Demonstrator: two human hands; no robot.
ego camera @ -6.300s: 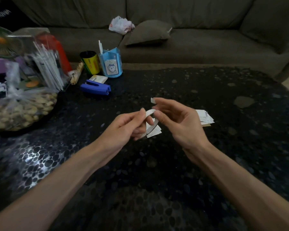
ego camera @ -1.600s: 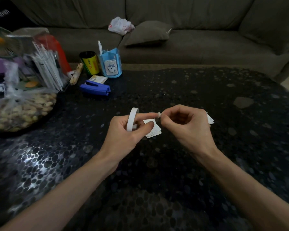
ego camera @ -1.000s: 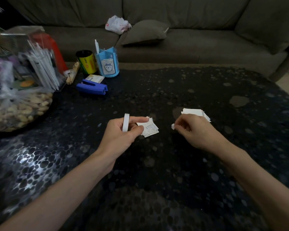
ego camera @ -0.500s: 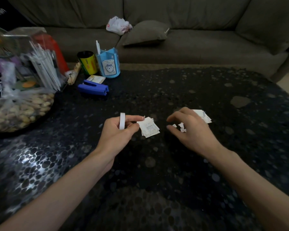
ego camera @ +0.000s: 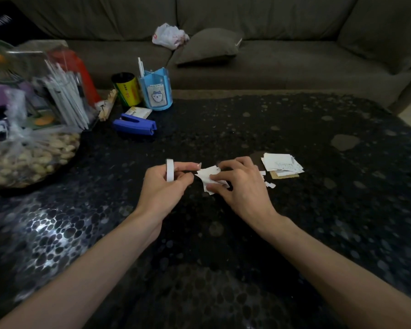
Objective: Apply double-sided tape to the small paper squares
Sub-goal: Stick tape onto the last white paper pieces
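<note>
Small paper squares point(ego camera: 205, 177): loose white pile, mid-bench, between the two hands. Right hand point(ego camera: 241, 188) sits over the pile, thumb and forefinger curled onto its edges, grip closed on the top sheets. The light is dim, so I cannot tell whether one square is lifted free or the pile is only steadied. Left hand point(ego camera: 164, 186) is just beside it, grip wrapped round the tape roll point(ego camera: 169, 170), which is held on edge, forefinger stretched toward the pile's corner. Step in hand, by my reading: picking out the next square to tape. Next move calls for separating a single sheet, drawing a short length off the roll and pressing it flat. A second stack of papers point(ego camera: 281, 162) and torn scraps point(ego camera: 269, 185) lie to the right on the dark pebbled bench point(ego camera: 318, 222).
</note>
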